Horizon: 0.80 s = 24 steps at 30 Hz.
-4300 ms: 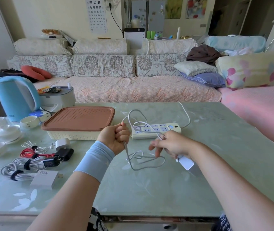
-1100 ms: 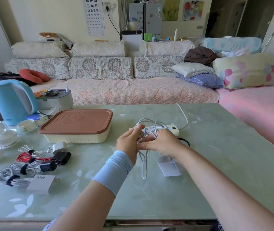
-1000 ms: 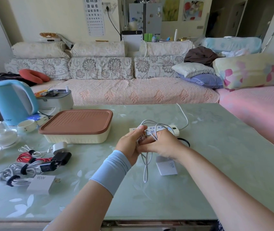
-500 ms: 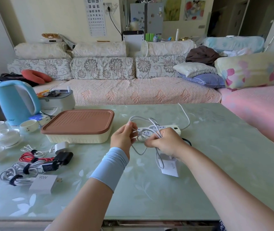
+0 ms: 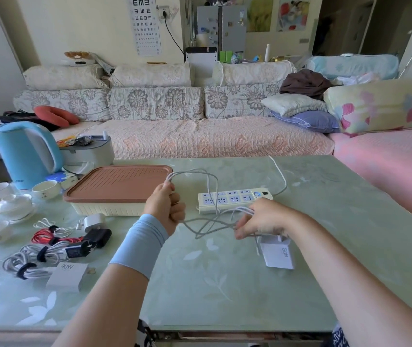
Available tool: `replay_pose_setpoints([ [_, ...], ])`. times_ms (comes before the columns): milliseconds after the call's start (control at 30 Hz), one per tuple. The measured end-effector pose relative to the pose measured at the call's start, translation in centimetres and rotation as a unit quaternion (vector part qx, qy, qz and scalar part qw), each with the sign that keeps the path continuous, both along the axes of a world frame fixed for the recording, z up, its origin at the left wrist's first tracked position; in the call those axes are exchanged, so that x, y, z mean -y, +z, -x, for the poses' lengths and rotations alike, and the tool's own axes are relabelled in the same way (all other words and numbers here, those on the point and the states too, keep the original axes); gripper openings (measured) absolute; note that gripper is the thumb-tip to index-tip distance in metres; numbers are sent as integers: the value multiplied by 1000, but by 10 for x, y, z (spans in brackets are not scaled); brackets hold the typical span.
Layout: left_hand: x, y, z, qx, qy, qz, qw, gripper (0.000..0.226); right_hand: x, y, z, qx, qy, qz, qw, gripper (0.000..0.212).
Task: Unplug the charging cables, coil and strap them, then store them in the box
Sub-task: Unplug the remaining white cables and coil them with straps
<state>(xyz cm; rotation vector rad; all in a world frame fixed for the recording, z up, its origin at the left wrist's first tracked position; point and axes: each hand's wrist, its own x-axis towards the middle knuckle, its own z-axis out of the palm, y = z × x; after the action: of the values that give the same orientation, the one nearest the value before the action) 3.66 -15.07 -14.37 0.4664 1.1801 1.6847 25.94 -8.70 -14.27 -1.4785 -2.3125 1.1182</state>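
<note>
My left hand grips one end of a loose coil of white charging cable, with loops rising above the fist. My right hand pinches the other end of the loops just in front of the white power strip. The cable runs down to its white GaN charger, which lies on the table by my right wrist. The cream storage box with a brown lid stands shut to the left of my left hand. No plug sits in the strip's sockets that I can see.
Strapped cables lie at the left front: a red one, white ones with a black plug, a small white plug and a 90W charger. A blue kettle, cups and bowls stand at the far left. A sofa runs behind the table.
My hands have moved apart, stretching the cable loops out sideways. The left hand went left toward the box, and the charger now lies flat on the table to the right.
</note>
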Motion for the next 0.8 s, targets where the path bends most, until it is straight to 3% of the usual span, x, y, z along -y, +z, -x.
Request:
replay_pose_setpoints([
  [133,4,4,-1,-39,-135,28,990,31,-5,3,-7,-105,-56,124,985,29],
  [300,12,7,2,-5,-261,53,964,35,-8,6,-10,-217,-153,183,947,36],
  [400,11,5,-6,39,-271,20,962,34,0,8,0,-257,-105,215,936,42],
  [500,8,3,-23,94,-266,-32,959,30,12,7,16,-282,-60,198,937,31],
  [667,4,-1,-42,95,-272,-66,955,33,19,2,27,-281,-35,152,947,21],
  [800,4,-1,-37,99,-269,-62,956,32,12,0,16,-242,-9,174,955,31],
])
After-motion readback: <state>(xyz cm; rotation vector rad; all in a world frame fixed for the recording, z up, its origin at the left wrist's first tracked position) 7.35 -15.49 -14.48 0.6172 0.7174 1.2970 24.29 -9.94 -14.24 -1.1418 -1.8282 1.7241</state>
